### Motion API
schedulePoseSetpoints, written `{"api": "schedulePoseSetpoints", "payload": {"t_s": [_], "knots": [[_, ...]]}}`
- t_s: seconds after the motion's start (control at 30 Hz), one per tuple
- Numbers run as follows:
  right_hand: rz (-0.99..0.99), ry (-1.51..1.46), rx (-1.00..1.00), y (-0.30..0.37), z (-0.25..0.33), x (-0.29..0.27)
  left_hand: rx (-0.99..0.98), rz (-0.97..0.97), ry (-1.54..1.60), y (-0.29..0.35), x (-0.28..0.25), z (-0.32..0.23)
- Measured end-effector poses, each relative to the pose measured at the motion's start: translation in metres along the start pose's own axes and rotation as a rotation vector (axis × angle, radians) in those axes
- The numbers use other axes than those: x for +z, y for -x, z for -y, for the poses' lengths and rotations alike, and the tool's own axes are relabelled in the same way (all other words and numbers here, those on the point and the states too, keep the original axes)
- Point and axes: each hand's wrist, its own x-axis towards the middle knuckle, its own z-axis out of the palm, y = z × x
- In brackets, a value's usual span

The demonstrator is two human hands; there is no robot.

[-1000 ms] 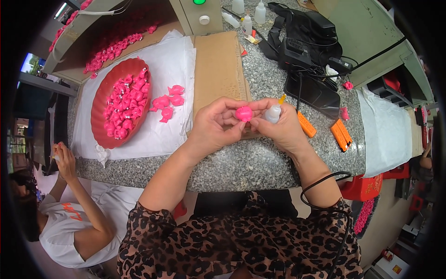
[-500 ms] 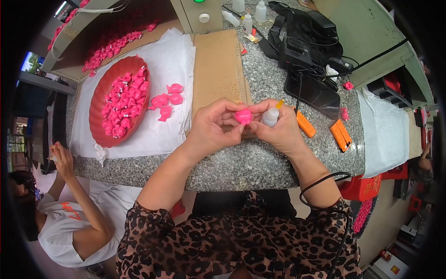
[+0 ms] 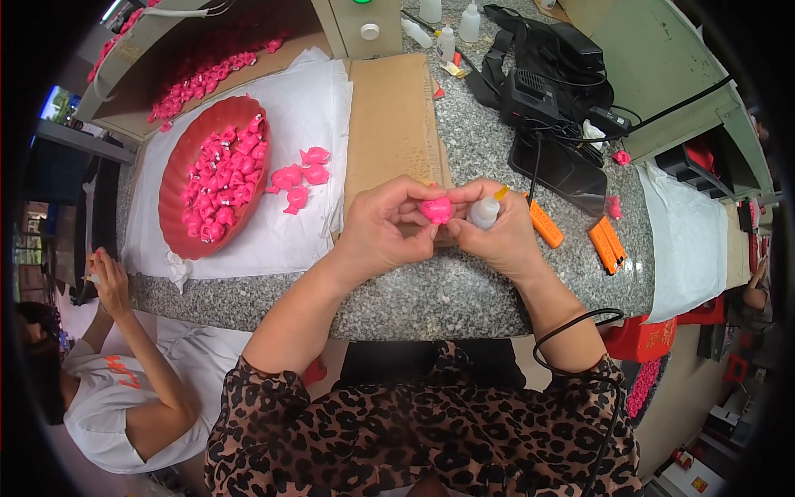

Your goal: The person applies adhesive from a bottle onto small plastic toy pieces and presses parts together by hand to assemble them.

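A small bright pink moulded piece (image 3: 436, 210) is pinched in my left hand (image 3: 383, 228), above the near end of the cardboard sheet. My right hand (image 3: 500, 234) is closed round a small white squeeze bottle (image 3: 484, 213) with a yellow tip that points up and to the right. The thumb and forefinger of that hand also touch the pink piece's right side. Left of my hands, several similar pink pieces (image 3: 287, 177) lie loose on white paper. Beside them, a red scalloped bowl (image 3: 170, 199) holds a heap more.
Two orange box cutters (image 3: 609, 245) lie right of my hands. Black gear with straps and cables (image 3: 538, 91) sits behind them. More white bottles (image 3: 469, 23) stand at the back. Pink pieces fill a shelf (image 3: 203, 87) at far left. A co-worker in a white shirt (image 3: 153, 398) sits at left.
The pink piece has turned slightly between my fingers. Both hands keep nearly the same place and grip, and the whole view has shifted a little.
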Motion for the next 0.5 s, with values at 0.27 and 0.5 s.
{"api": "schedulePoseSetpoints", "payload": {"t_s": [0.27,0.5], "knots": [[0.005,-0.022,0.002,0.0003,0.0028,0.0013,-0.007,-0.007,0.004,0.0003,-0.0002,0.001],[-0.003,0.005,0.004,0.001,0.0046,0.0019,0.016,0.003,-0.014,0.0001,-0.001,0.0024]]}}
